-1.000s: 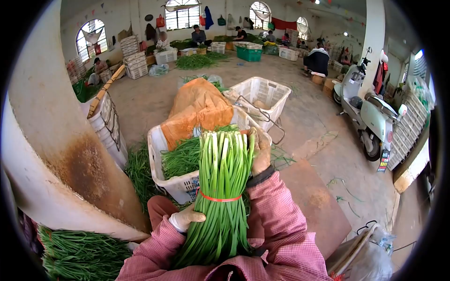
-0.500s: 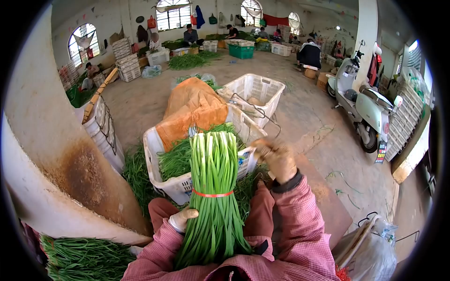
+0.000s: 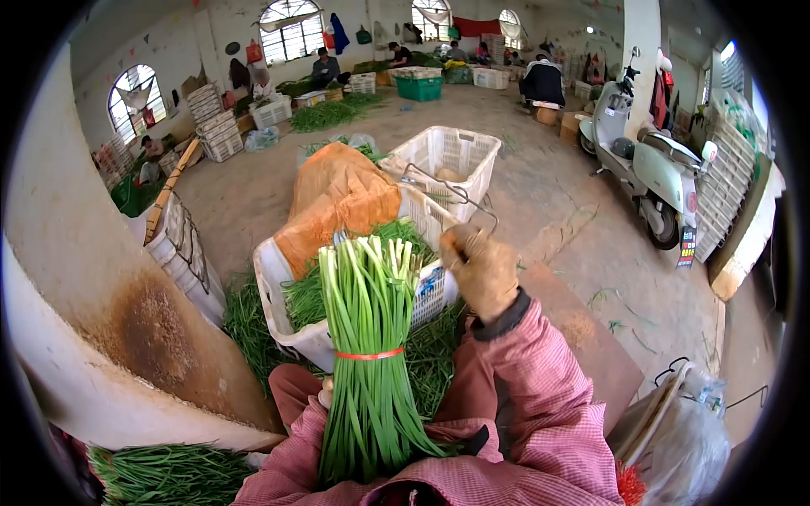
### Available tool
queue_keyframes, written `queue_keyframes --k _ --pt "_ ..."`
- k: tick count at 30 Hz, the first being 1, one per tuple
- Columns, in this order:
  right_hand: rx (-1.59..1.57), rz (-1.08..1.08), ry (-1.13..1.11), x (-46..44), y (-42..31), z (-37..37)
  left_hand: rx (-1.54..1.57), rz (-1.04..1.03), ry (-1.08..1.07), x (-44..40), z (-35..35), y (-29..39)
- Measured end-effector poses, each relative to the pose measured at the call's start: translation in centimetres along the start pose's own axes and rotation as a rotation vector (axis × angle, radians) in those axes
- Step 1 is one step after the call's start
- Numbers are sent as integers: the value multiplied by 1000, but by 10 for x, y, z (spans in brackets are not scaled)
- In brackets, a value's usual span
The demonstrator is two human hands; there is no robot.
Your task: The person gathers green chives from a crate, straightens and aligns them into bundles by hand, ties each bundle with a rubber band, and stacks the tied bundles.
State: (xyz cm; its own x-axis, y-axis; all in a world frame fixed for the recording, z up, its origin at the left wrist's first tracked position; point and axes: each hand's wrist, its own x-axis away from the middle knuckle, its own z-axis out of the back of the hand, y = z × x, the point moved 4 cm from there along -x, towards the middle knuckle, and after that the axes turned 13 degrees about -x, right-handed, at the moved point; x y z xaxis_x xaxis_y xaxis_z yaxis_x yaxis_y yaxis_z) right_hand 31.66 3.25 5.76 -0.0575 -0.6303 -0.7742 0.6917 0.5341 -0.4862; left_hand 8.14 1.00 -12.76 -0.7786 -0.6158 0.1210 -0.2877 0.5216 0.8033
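A thick bundle of garlic chives (image 3: 371, 312) stands upright before my chest, pale stem ends up and leaves down in my lap. A red band (image 3: 369, 353) circles its middle. My left hand (image 3: 326, 391) grips the bundle from the left and is mostly hidden behind it; only a little of the hand shows. To the right of the stem tops, apart from them, my gloved right hand (image 3: 483, 271) is raised with its fingers curled closed. Whatever is inside those fingers cannot be made out. Behind the bundle sits a white plastic crate (image 3: 308, 341) with loose chives and an orange cloth (image 3: 337, 198).
Another white crate (image 3: 481, 156) stands behind, a metal hook on it. A wall (image 3: 126, 312) closes in on my left, with more chives (image 3: 173, 474) below. A scooter (image 3: 654, 181) is parked right. Several people work at the back among crates.
My right hand has come down slightly and is less blurred. The bundle has shifted left, its stem tops looking more spread, and it covers more of my left hand. The view has turned slightly.
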Motion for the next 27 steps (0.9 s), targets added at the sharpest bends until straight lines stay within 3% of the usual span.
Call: queue_keyframes --k 2,3,4,6,8,14,16,17,18,20,22,24,26,27 --pt "-33 -95 45 -10 24 11 2 12 3 -3 1 0" --pt "-306 -267 -92 -8 34 10 -3 12 7 -6 1 2" --pt "-305 -266 -90 -5 34 7 0 17 3 -7 1 1" --pt "-808 -248 -260 9 26 -13 -2 21 10 -11 1 1" --pt "-905 -464 -430 20 24 -30 -2 32 9 -14 1 1" --pt "-978 -524 -217 18 29 -40 -21 36 19 -23 2 6" --pt "-1034 -690 -93 16 36 -36 -25 41 20 -25 2 6" --pt "-990 -645 51 16 44 -30 -26 42 21 -26 3 5" --pt "-990 -647 50 17 45 -26 -25 41 20 -27 4 6" --pt "-738 -240 142 11 36 -5 -33 42 23 -28 4 8" --pt "-605 -252 -35 17 36 -9 -33 48 24 -29 4 10" --pt "-496 -197 -385 23 28 -18 -42 50 23 -30 6 13" --pt "-511 -176 -446 21 40 -26 -56 47 21 -30 6 21" --pt "-792 -299 -513 23 49 -33 -72 42 25 -28 7 26"
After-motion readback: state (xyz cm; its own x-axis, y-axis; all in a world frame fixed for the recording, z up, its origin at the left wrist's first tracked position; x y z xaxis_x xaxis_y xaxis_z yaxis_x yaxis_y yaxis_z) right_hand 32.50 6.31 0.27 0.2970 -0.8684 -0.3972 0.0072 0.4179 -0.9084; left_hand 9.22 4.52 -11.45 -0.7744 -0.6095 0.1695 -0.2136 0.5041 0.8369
